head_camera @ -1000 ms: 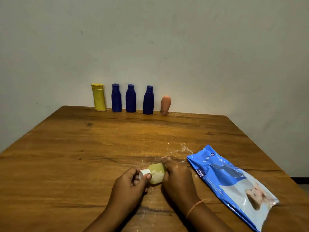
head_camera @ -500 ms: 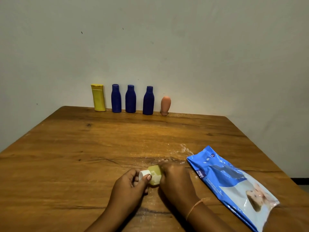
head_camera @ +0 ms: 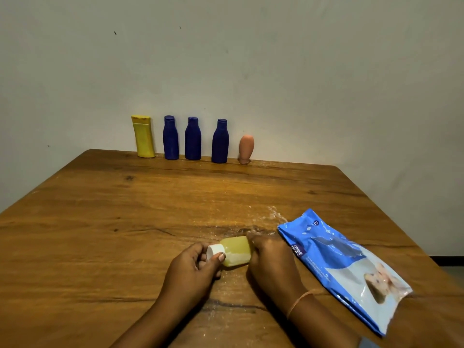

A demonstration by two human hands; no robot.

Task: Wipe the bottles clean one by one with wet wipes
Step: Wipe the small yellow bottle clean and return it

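The small bottle (head_camera: 236, 251), pale yellow with a white cap, lies on its side on the desk (head_camera: 100, 222) just left of the wipes pack (head_camera: 344, 262), and this is the bottle being worked on. The left hand (head_camera: 190, 270) pinches the cap between thumb and fingers and steadies it. The right hand (head_camera: 271, 259), between the bottle and the pack, covers the bottle's base end with its back to the camera. Its fingers are hidden, so I cannot tell whether they are clenched on a wipe, and no wipe shows plainly. Pale streaks (head_camera: 272, 217) mark the wood just beyond the pack's near corner.

Well beyond the pack and to its left, five more bottles stand in a row by the wall: a yellow bottle (head_camera: 143, 136), three blue bottles (head_camera: 171, 139) (head_camera: 192, 139) (head_camera: 220, 143) and a peach bottle (head_camera: 246, 148) standing on its cap.

By my judgement the task is somewhere in its middle. One bottle is under the hands and five wait apart, though nothing shows which of those are already clean. What is left is at least to finish this one.
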